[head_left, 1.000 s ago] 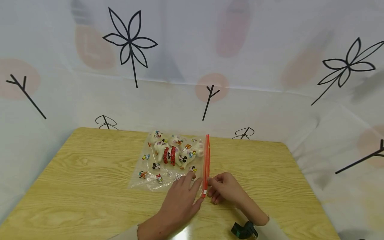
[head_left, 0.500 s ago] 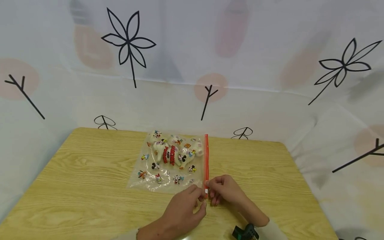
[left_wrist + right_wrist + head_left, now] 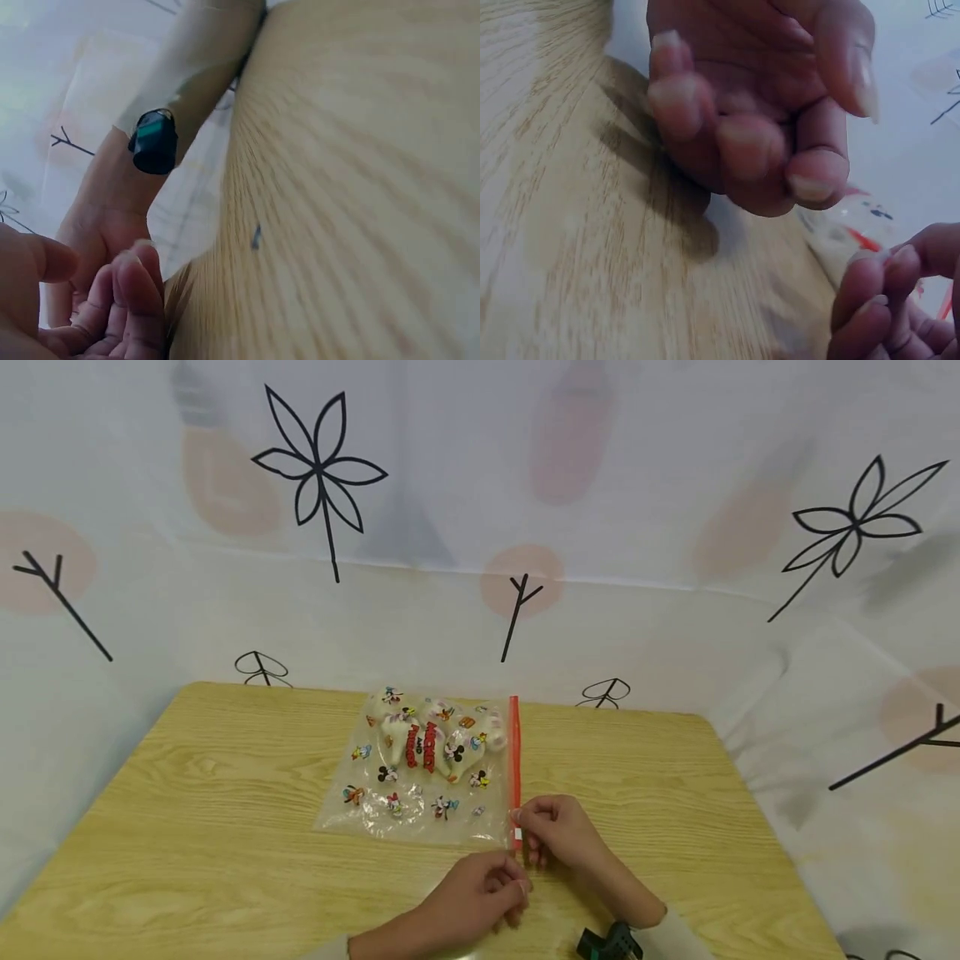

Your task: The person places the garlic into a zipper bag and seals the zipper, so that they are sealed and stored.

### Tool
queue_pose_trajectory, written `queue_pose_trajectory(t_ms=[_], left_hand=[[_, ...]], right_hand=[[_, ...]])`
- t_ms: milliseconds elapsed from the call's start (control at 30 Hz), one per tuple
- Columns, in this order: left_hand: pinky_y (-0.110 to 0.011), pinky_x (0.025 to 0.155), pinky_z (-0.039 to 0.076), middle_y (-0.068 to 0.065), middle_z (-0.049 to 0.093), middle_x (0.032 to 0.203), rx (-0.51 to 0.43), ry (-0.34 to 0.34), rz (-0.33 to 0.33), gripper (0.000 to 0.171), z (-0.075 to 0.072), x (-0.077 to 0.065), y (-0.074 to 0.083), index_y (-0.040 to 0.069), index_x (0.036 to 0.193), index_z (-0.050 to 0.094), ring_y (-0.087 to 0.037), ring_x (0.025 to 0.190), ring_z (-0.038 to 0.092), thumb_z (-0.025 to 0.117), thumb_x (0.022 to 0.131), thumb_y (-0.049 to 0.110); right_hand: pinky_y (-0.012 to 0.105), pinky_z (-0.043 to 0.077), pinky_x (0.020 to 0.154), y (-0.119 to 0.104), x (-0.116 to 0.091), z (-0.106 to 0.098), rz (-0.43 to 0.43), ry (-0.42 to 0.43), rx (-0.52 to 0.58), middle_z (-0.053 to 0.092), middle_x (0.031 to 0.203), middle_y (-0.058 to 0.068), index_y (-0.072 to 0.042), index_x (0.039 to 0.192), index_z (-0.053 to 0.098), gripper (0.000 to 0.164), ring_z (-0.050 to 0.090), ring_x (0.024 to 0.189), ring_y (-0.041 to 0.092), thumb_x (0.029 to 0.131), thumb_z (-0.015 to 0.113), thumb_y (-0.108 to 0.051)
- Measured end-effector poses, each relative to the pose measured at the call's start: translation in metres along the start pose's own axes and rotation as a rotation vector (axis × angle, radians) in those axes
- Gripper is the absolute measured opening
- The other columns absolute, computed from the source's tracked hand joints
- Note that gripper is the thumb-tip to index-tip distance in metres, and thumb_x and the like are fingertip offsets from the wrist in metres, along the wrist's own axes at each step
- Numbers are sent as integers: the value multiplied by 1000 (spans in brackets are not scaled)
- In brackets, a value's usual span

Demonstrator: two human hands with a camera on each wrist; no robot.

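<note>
A clear zip bag (image 3: 420, 822) printed with cartoon characters and red lettering lies flat on the wooden table. Inside are pale, rounded things (image 3: 468, 764) with purplish patches. Along its right side runs a red zip strip (image 3: 515, 747), with a small white slider (image 3: 517, 834) near the front end. My right hand (image 3: 564, 831) pinches the strip just beyond the slider; its fingertips (image 3: 866, 274) meet in the right wrist view. Just in front of the bag's near right corner, my left hand (image 3: 476, 893) is off the bag, fingers loosely curled, holding nothing.
The wooden table (image 3: 225, 860) reaches back to a white patterned cloth (image 3: 420, 618), which also hangs at both sides. A black wrist device (image 3: 611, 941) sits on the right forearm close to the tabletop.
My left hand has lifted off the bag's near right corner and drawn back towards the front, its fingers curling. My right hand stays at the strip's front end.
</note>
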State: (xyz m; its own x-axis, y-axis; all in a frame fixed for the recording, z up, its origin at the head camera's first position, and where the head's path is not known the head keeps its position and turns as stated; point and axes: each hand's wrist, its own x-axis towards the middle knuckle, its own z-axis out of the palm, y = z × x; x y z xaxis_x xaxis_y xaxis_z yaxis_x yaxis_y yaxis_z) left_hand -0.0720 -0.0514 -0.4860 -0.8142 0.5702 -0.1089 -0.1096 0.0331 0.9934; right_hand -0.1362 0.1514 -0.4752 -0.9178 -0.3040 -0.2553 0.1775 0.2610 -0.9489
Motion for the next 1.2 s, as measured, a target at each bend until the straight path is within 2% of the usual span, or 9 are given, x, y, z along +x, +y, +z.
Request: queue_pose_trajectory(t_ms=[100, 167, 300, 400, 600, 733, 833, 967, 1200], left_hand=[[-21, 58, 52, -2, 70, 85, -160, -10, -60, 22, 4, 3, -3, -4, 106, 70, -11, 68, 66, 60, 107, 16], [-22, 60, 52, -2, 68, 86, -252, 7, -98, 27, 5, 6, -4, -7, 106, 68, -11, 69, 66, 59, 107, 18], [-22, 64, 52, -2, 66, 86, -405, 47, -161, 34, 1, 12, -5, -7, 107, 67, -11, 73, 65, 58, 108, 26], [-22, 66, 51, -1, 65, 86, -478, 60, -170, 34, -3, 14, -6, -5, 109, 68, -10, 75, 63, 56, 109, 27], [-23, 69, 49, 1, 62, 85, -528, 31, -141, 29, -6, 14, -10, 1, 105, 67, -10, 75, 60, 56, 110, 27], [-22, 70, 48, 2, 61, 86, -554, -15, -137, 26, -8, 14, -11, 6, 103, 65, -9, 75, 58, 54, 111, 28], [-22, 71, 48, 3, 61, 86, -561, -33, -131, 26, -9, 14, -11, 6, 104, 65, -9, 76, 58, 52, 112, 27], [-23, 72, 49, 2, 61, 87, -562, -28, -120, 27, -9, 14, -12, 5, 104, 66, -9, 77, 59, 53, 111, 27], [-22, 73, 51, 3, 62, 86, -566, -31, -139, 25, -10, 15, -13, 10, 99, 68, -8, 77, 59, 54, 110, 28]], right_hand=[[23, 47, 47, -1, -1, 0, -28, 19, 24, 57, 59, 1, 8, 98, 69, 28, 58, 49, 12, 103, 69, -19], [22, 45, 47, -1, -1, 0, -47, 17, 45, 57, 60, 0, 10, 101, 69, 27, 57, 49, 11, 103, 68, -17], [21, 44, 47, -1, -2, 0, -83, 2, 81, 57, 60, -1, 13, 104, 67, 29, 57, 49, 10, 103, 67, -16], [21, 44, 47, -2, -3, 1, -103, -12, 83, 58, 60, -1, 14, 104, 66, 30, 58, 50, 9, 104, 67, -15], [21, 44, 48, -1, -3, 2, -139, -47, 34, 59, 62, -1, 13, 99, 63, 29, 57, 52, 9, 105, 64, -16], [21, 43, 50, 0, -5, 4, -164, -142, -19, 61, 67, -1, 9, 94, 61, 25, 53, 55, 7, 105, 62, -14], [19, 41, 50, 0, -7, 4, -177, -202, -26, 61, 70, -2, 8, 95, 63, 23, 49, 55, 5, 105, 62, -13], [18, 39, 51, 0, -8, 4, -206, -220, -20, 60, 69, -3, 8, 92, 65, 23, 46, 55, 4, 105, 62, -11], [18, 36, 49, -1, -9, 4, -221, -214, 12, 58, 66, -2, 12, 83, 59, 29, 44, 53, 3, 103, 62, -8]])
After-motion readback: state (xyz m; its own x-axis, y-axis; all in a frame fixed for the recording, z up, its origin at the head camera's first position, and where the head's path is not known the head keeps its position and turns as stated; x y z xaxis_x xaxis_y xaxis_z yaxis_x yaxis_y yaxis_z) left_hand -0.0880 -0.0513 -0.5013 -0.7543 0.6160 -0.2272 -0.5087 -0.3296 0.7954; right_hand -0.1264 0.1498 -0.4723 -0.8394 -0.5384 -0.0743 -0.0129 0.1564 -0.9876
